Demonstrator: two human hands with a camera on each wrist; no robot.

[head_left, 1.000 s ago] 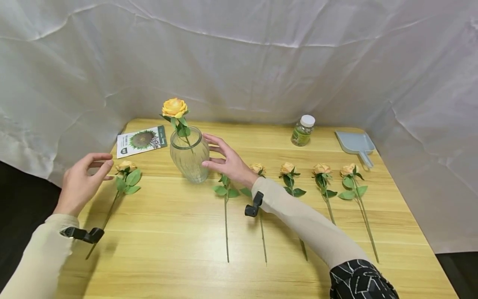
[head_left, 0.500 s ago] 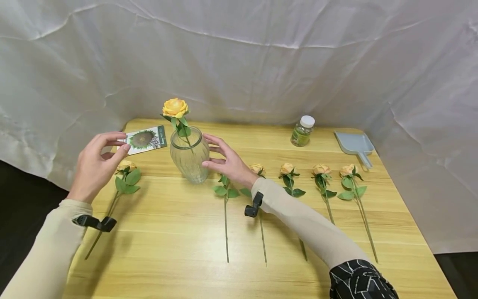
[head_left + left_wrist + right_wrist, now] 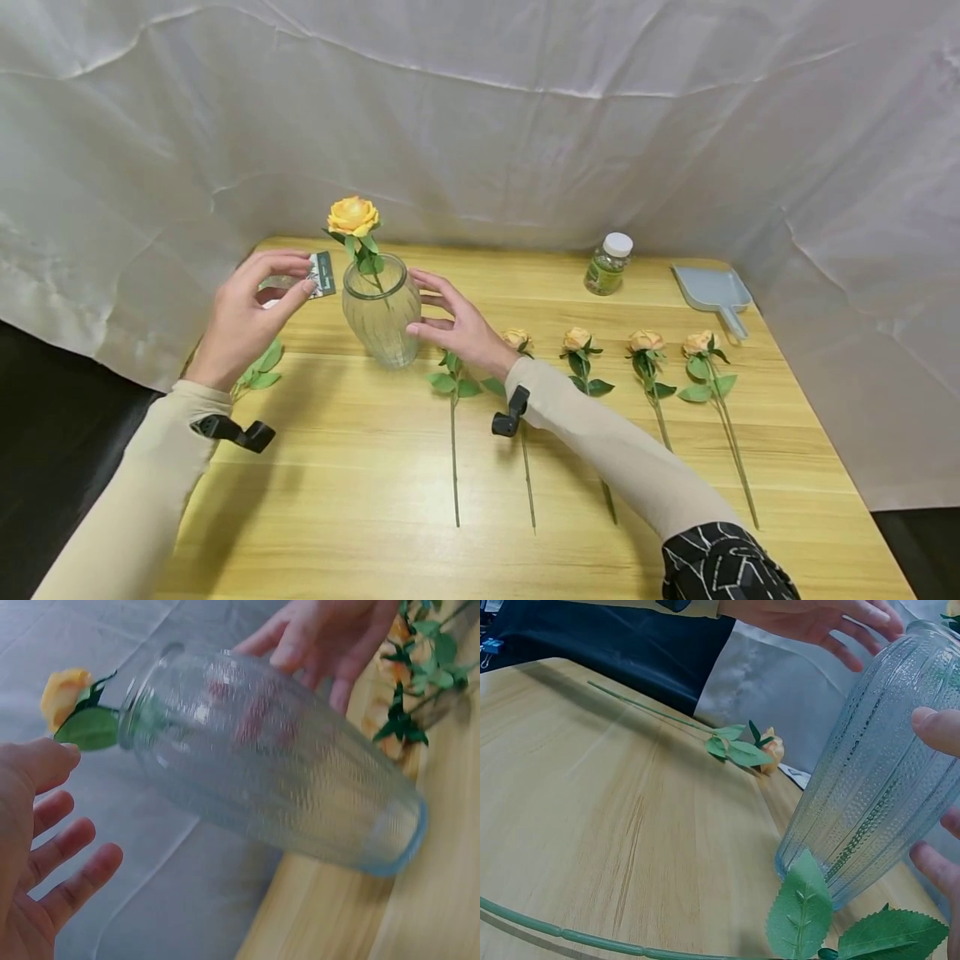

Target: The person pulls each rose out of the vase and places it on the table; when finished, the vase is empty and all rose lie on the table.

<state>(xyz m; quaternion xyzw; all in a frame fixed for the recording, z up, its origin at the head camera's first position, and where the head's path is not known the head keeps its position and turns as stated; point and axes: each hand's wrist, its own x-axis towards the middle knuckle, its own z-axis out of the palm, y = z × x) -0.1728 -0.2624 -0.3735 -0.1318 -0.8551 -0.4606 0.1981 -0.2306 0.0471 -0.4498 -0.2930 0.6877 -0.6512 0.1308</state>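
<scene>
A clear ribbed glass vase (image 3: 382,325) stands on the table with one yellow rose (image 3: 352,218) upright in it. My right hand (image 3: 459,323) is at the vase's right side, fingers and thumb spread and lightly bent; whether every fingertip touches the glass is unclear. To the left, my left hand (image 3: 251,312) hovers above the table, gently curved and holding nothing. In the left wrist view its fingers (image 3: 71,889) are near the vase mouth, apart from the glass. Beneath it lies another rose (image 3: 771,750), mostly hidden by the hand and arm in the head view.
Several roses lie in a row at the right, including one with a long stem (image 3: 727,425). A seed packet (image 3: 324,275) lies behind the left hand. A white-capped jar (image 3: 607,265) and a grey dustpan (image 3: 714,290) stand at the back right. Pale cloth (image 3: 480,125) hangs behind the table.
My left hand has moved right and a little away from me, toward the vase, now covering most of the seed packet and the left rose's bloom. The right hand has stayed at the vase.
</scene>
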